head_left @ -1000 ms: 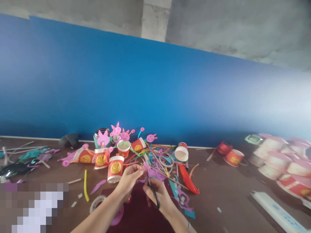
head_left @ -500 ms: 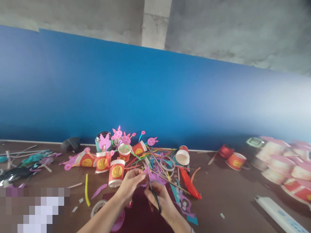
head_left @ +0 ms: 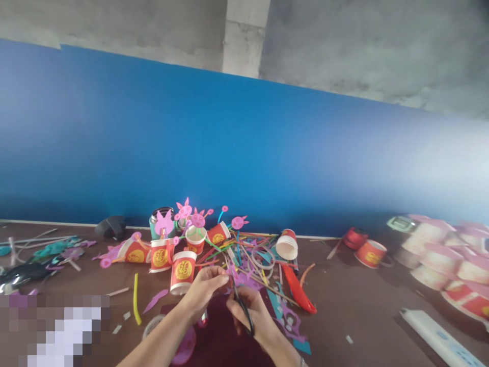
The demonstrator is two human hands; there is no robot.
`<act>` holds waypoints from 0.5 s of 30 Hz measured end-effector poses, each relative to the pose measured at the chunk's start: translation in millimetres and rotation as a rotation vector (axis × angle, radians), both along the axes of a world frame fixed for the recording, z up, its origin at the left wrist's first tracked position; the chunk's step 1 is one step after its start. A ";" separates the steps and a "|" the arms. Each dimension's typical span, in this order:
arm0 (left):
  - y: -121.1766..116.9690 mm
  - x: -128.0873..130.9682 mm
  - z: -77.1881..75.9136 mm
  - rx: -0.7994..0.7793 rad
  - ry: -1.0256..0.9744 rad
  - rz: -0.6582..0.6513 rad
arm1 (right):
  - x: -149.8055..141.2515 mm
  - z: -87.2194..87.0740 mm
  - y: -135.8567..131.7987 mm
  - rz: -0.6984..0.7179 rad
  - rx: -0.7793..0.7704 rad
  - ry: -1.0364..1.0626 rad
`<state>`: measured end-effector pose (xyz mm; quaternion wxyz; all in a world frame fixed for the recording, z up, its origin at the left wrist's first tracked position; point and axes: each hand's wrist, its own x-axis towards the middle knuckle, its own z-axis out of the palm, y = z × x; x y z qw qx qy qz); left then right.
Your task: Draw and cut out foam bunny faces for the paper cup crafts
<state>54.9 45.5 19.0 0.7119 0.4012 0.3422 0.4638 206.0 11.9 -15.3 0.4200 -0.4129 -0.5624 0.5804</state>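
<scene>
My right hand (head_left: 252, 312) grips a pair of scissors (head_left: 244, 310) by the black handles, with the blades pointing up and away from me. To its left, my left hand (head_left: 204, 286) is closed in a pinch right beside the blades. Whatever sits between those fingertips is too small to make out. Just beyond both hands lie purple cut-out scraps (head_left: 244, 278). A red paper cup (head_left: 183, 272) with a yellow print stands close to my left hand. Under my left forearm are a pink round piece (head_left: 185, 346) and a tape roll (head_left: 153, 326), partly covered.
Several red cups with pink animal faces (head_left: 198, 219) on coloured stems stand behind. A red balloon-like piece (head_left: 298, 290) and a white cup (head_left: 286, 245) lie to the right. Stacked cups (head_left: 439, 255) and a power strip (head_left: 439, 336) are far right. A blue partition (head_left: 244, 153) closes the back.
Both hands stay almost in place, the scissors beside the left fingertips. My left forearm has shifted slightly to the left.
</scene>
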 end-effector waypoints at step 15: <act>-1.6 -6.1 9.0 -0.020 0.022 -0.066 | 3.8 4.6 -2.1 0.045 -0.029 0.041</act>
